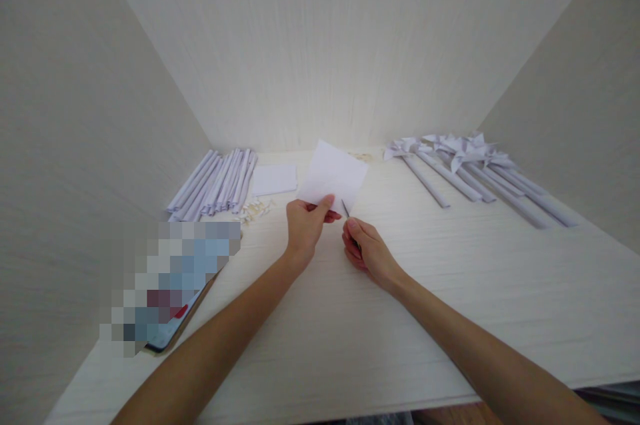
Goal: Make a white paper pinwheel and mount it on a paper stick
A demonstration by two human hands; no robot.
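A white square sheet of paper (334,173) is held up over the table, tilted, with one corner pointing up. My left hand (306,224) pinches its lower edge between thumb and fingers. In my right hand (367,245) is a pair of scissors (346,209), fingers closed round the handles. A thin dark blade meets the paper near its lower corner; whether it has cut in there I cannot tell. The handles are mostly hidden by my fingers.
Rolled paper tubes (225,178) lie at the left, near a stack of white paper (275,180) and small pale bits (255,210). A phone (170,332), partly pixelated, rests at front left. Several paper pinwheels on sticks (465,162) lie at the right. Walls enclose the table's back and sides.
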